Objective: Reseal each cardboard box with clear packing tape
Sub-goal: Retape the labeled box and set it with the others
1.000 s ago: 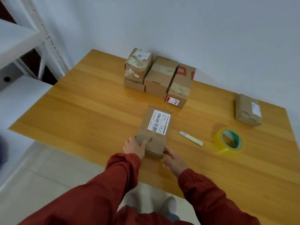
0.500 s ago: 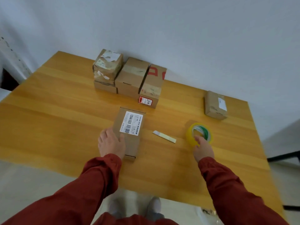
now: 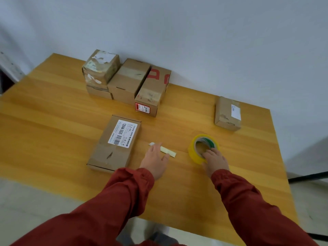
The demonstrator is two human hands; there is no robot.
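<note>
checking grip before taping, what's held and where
Right hand grips the tape roll by its near rim, fingers inside. Left hand, open over the pale strip, holds nothing.

We see soft, even, fairly bright light with no hard glare; the stacked boxes (image 3: 127, 80) throw only faint shadows on the table (image 3: 53, 121). Wide-angle distortion bends the table's edges, and slight blur softens the left hand (image 3: 156, 158), the right hand (image 3: 215, 159) on the tape roll (image 3: 193, 151) and the 2 sleeves (image 3: 124, 201).

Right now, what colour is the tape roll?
The tape roll is yellow, green and white inside the core. Head view, at the right hand.
</note>
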